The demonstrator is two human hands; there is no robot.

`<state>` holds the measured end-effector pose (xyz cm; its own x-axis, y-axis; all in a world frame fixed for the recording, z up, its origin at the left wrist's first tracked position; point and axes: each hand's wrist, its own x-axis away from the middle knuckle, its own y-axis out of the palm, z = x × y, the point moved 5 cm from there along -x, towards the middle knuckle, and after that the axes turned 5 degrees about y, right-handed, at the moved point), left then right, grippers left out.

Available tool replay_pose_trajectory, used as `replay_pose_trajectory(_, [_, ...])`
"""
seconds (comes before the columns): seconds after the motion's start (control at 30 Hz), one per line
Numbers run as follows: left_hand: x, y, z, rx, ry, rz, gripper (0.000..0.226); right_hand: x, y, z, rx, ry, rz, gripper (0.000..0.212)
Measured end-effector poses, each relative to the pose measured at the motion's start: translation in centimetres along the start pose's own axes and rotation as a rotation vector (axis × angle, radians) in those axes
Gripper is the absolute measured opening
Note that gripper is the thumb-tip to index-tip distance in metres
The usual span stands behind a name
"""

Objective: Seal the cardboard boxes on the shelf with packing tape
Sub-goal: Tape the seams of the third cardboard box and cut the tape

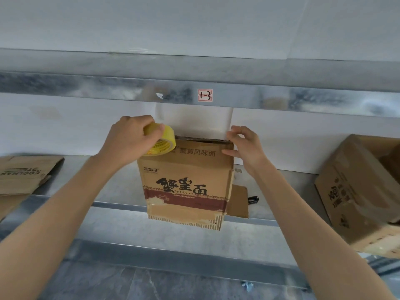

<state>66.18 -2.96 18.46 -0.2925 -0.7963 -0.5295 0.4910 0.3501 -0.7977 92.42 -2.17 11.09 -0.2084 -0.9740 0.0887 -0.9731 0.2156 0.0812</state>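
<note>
Centrally, a printed noodle carton (186,176) stood on the galvanised metal shelf (121,187), its base overhanging the front lip. The left hand (127,137) gripped a yellow tape roll (161,140) at the carton's 11 o'clock corner. The right hand (244,146) curled round its 1 o'clock corner, thumb on the front. Flattened cardboard (23,174) lay at 9 o'clock and another carton (357,191) at 3 o'clock. A white wall (65,131) stood behind, with grey floor (151,284) at 6 o'clock.
</note>
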Motion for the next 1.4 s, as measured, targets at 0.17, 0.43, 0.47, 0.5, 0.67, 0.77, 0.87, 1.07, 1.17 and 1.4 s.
replay_pose_trajectory(0.17, [-1.1, 0.6, 0.5, -0.080, -0.041, 0.029, 0.044, -1.4, -0.2, -0.2, 0.143, -0.130, 0.002, 0.008])
replay_pose_trajectory(0.43, [-1.9, 1.8, 0.6, -0.100, 0.005, 0.008, 0.042, -1.8, -0.2, 2.5, 0.172, -0.029, 0.015, 0.015])
replay_pose_trajectory(0.47, [-2.0, 2.2, 0.8, -0.095, 0.021, -0.009, 0.041, -1.7, -0.4, 2.8, 0.151, -0.009, 0.038, 0.015])
replay_pose_trajectory(0.5, [-2.2, 2.7, 1.0, -0.083, 0.036, -0.029, 0.041, -1.7, -0.6, 3.0, 0.135, 0.012, 0.057, 0.016])
replay_pose_trajectory(0.67, [-4.2, 4.9, 1.5, 0.001, 0.098, -0.103, 0.047, -1.5, -1.4, 3.9, 0.019, 0.099, 0.149, 0.021])
replay_pose_trajectory(0.77, [-5.0, 6.2, 1.4, 0.063, 0.142, -0.166, 0.044, -1.1, -2.0, 4.2, -0.034, 0.114, 0.212, 0.021])
replay_pose_trajectory(0.87, [-5.3, 7.2, 1.0, 0.047, 0.190, -0.201, 0.044, -0.8, -2.4, 4.3, -0.094, 0.132, 0.264, 0.023])
replay_pose_trajectory(1.07, [-5.5, 8.1, -0.1, -0.022, 0.281, -0.259, 0.046, -0.6, -1.7, 4.7, -0.232, 0.182, 0.356, 0.015])
replay_pose_trajectory(1.17, [-5.2, 8.5, 0.1, -0.047, 0.324, -0.244, 0.048, -0.3, -2.1, 5.0, -0.305, 0.201, 0.362, 0.009])
replay_pose_trajectory(1.4, [-5.4, 9.5, 1.9, -0.185, 0.397, -0.249, 0.045, 0.9, -3.8, 6.9, -0.145, 0.299, 0.289, 0.002])
